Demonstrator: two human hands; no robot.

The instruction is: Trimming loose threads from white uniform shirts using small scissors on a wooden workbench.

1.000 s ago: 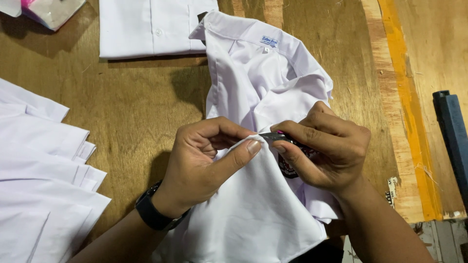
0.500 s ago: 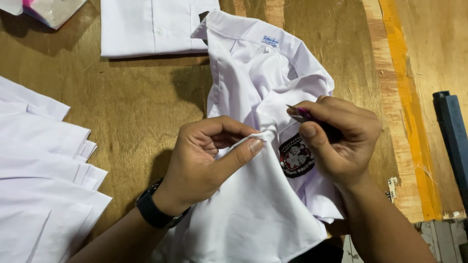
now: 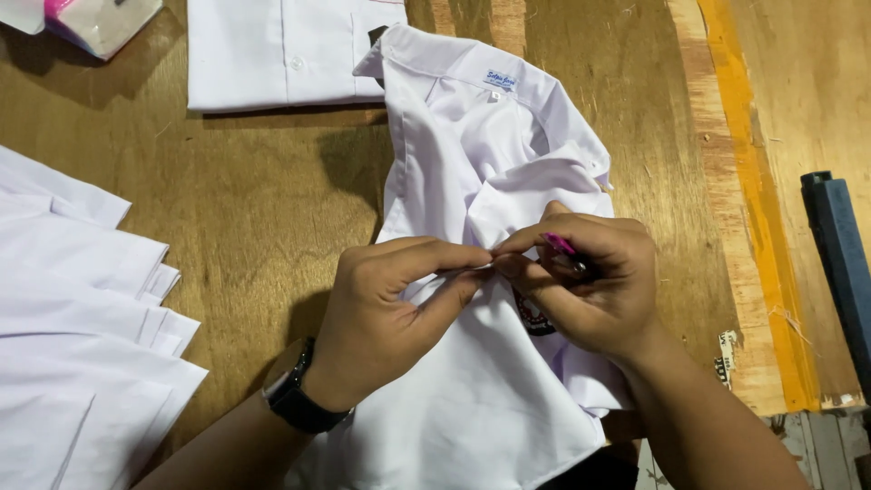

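Note:
A white collared shirt (image 3: 472, 145) lies crumpled on the wooden table (image 3: 245, 209), collar away from me. A dark round badge (image 3: 533, 318) on its front peeks out under my fingers. My left hand (image 3: 390, 308), with a black watch on the wrist, pinches a fold of the shirt's fabric between thumb and forefinger. My right hand (image 3: 590, 286) meets it at the same fold and holds a small pink-handled tool (image 3: 561, 245); its tip is hidden by my fingers.
A folded white shirt (image 3: 281, 50) lies at the top. A fanned stack of white fabric pieces (image 3: 82, 336) covers the left side. A pink and white packet (image 3: 95, 18) sits top left. A dark blue bar (image 3: 839, 263) runs along the right edge, beside an orange strip (image 3: 753, 181).
My right hand lifted off the badge half a second ago, uncovering it, and has now come back down to the fold next to my left fingertips. The left hand barely moved.

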